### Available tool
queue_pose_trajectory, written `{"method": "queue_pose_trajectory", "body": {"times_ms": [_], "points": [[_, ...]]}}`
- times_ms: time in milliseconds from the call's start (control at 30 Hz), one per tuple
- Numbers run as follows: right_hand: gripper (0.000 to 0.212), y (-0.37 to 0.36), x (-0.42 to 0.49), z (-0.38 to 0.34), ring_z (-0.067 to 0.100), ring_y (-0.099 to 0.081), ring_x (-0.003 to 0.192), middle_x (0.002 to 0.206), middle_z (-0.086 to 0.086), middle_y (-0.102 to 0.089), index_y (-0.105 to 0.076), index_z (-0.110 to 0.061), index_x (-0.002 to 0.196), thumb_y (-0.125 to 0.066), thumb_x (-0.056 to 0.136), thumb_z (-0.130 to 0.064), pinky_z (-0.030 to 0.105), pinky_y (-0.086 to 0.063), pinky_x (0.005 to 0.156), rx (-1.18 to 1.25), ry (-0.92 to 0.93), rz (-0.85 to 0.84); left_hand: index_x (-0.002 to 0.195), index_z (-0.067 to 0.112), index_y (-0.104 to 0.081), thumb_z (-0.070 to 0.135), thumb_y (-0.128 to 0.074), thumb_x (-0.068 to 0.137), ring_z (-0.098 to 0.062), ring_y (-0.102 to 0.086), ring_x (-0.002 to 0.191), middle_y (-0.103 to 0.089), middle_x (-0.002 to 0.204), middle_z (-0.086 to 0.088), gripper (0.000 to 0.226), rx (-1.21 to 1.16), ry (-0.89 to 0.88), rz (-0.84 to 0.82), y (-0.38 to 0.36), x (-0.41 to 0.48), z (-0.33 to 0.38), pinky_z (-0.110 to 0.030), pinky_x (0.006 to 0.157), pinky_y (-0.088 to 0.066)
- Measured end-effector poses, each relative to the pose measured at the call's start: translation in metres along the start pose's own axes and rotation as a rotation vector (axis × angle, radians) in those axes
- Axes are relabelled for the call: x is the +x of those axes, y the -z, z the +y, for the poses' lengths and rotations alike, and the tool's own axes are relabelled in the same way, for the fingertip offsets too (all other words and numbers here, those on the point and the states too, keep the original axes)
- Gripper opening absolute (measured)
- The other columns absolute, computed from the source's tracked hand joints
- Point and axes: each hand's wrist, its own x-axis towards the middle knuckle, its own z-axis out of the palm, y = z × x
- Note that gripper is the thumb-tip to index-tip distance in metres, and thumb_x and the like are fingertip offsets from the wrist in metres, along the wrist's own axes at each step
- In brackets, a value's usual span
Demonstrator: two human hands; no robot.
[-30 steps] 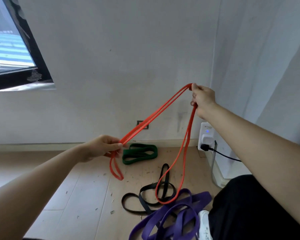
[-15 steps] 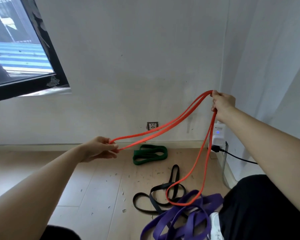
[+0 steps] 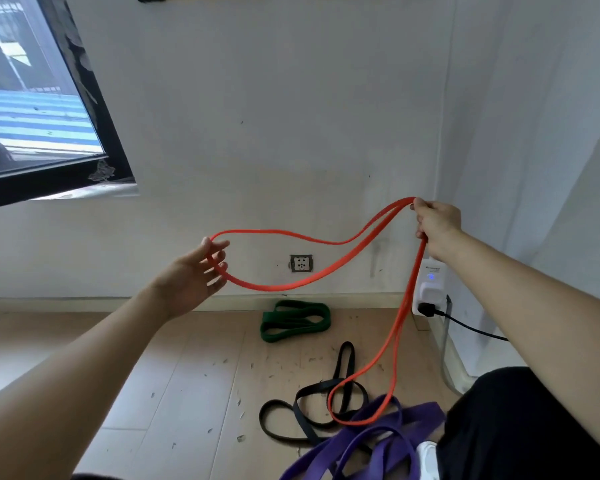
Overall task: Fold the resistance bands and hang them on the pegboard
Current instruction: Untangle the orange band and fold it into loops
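Since the orange band (image 3: 274,232) looks too long to hang as is, the person's right hand (image 3: 437,223) grips its bunched strands up high on the right, letting the slack drop toward the floor (image 3: 187,375). The left hand (image 3: 194,271) is open, fingers straight, one loop draped over them, probably spreading it for the next fold. The green band (image 3: 295,320), black band (image 3: 343,375) and purple band (image 3: 378,445) lie on the floor. The pegboard isn't clearly in view.

Open air before the wall (image 3: 291,116) — orange band (image 3: 257,232) slung across, purple band (image 3: 420,415) heaped below.
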Motion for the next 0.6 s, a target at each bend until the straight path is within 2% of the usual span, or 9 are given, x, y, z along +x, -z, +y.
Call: {"method": "queue_pose_trajectory", "body": {"times_ms": [100, 200, 267, 300, 367, 433, 500, 600], "points": [[0.020, 0.000, 0.001, 0.001, 0.014, -0.034, 0.048, 0.060, 0.000, -0.042, -0.069, -0.009, 0.091, -0.060, 0.101, -0.024, 0.028, -0.036, 0.051, -0.006, 0.006, -0.005, 0.080, 0.021, -0.070, 0.039, -0.055, 0.094, -0.019, -0.057, 0.091, -0.060, 0.087, 0.002, 0.027, -0.081, -0.003, -0.056, 0.000, 0.000, 0.002, -0.038, 0.098, -0.041], [0.020, -0.002, 0.001, 0.001, 0.014, -0.034, 0.049, 0.061, 0.001, -0.042, -0.069, -0.008, 0.093, -0.060, 0.101, -0.023, 0.027, -0.035, 0.049, -0.004, 0.005, -0.009, 0.075, 0.020, -0.059, 0.035, -0.054, 0.096, -0.021, -0.058, 0.092, -0.060, 0.086, -0.001, 0.027, -0.003, 0.052, -0.040, 0.006, 0.001, 0.001, -0.040, 0.098, -0.042], [0.019, -0.003, -0.001, 0.000, 0.014, -0.033, 0.049, 0.061, 0.001, -0.041, -0.069, -0.007, 0.094, -0.060, 0.101, -0.022, 0.027, -0.034, 0.049, 0.002, 0.012, -0.016, 0.086, 0.014, -0.063, 0.028, -0.056, 0.097, -0.021, -0.060, 0.090, -0.060, 0.085, -0.004, 0.019, 0.161, 0.084, 0.048, 0.009, 0.004, -0.005, -0.038, 0.093, -0.047], [0.019, -0.003, -0.002, -0.001, 0.013, -0.034, 0.048, 0.061, 0.001, -0.041, -0.069, -0.007, 0.093, -0.060, 0.101, -0.022, 0.027, -0.035, 0.049, 0.004, 0.019, -0.023, 0.098, 0.007, -0.066, 0.020, -0.057, 0.099, -0.022, -0.061, 0.089, -0.061, 0.087, -0.006, 0.016, 0.256, 0.082, 0.108, 0.012, 0.006, -0.009, -0.037, 0.089, -0.051], [0.019, -0.003, -0.002, -0.004, 0.013, -0.034, 0.048, 0.060, 0.000, -0.041, -0.069, -0.009, 0.091, -0.061, 0.101, -0.022, 0.027, -0.036, 0.050, 0.008, 0.042, -0.055, 0.118, -0.003, -0.064, 0.005, -0.058, 0.099, -0.027, -0.067, 0.090, -0.067, 0.095, -0.015, 0.022, 0.460, 0.078, 0.236, 0.020, 0.010, -0.017, -0.038, 0.086, -0.058], [0.019, -0.004, -0.003, -0.007, 0.012, -0.034, 0.046, 0.059, 0.000, -0.040, -0.069, -0.010, 0.090, -0.061, 0.101, -0.022, 0.028, -0.036, 0.051, 0.018, 0.079, -0.137, 0.119, -0.003, -0.064, -0.001, -0.065, 0.094, -0.028, -0.071, 0.085, -0.071, 0.097, -0.022, 0.026, 0.695, 0.082, 0.297, 0.027, 0.011, -0.023, -0.039, 0.082, -0.062], [0.019, -0.008, -0.007, -0.012, 0.011, -0.032, 0.046, 0.060, 0.000, -0.036, -0.068, -0.009, 0.090, -0.060, 0.102, -0.021, 0.028, -0.033, 0.052, 0.034, 0.113, -0.274, 0.112, 0.002, -0.069, -0.003, -0.070, 0.089, -0.026, -0.071, 0.080, -0.074, 0.094, -0.019, 0.024, 0.922, 0.095, 0.277, 0.029, 0.008, -0.025, -0.033, 0.074, -0.063], [0.018, -0.019, -0.022, -0.024, 0.009, -0.032, 0.046, 0.059, -0.001, -0.034, -0.068, -0.006, 0.094, -0.058, 0.102, -0.019, 0.027, -0.032, 0.053, 0.006, 0.172, -0.472, 0.106, 0.011, -0.073, 0.005, -0.071, 0.090, -0.026, -0.071, 0.087, -0.075, 0.095, -0.012, 0.017, 1.187, 0.109, 0.215, 0.023, 0.005, -0.026, -0.029, 0.071, -0.058]]}}
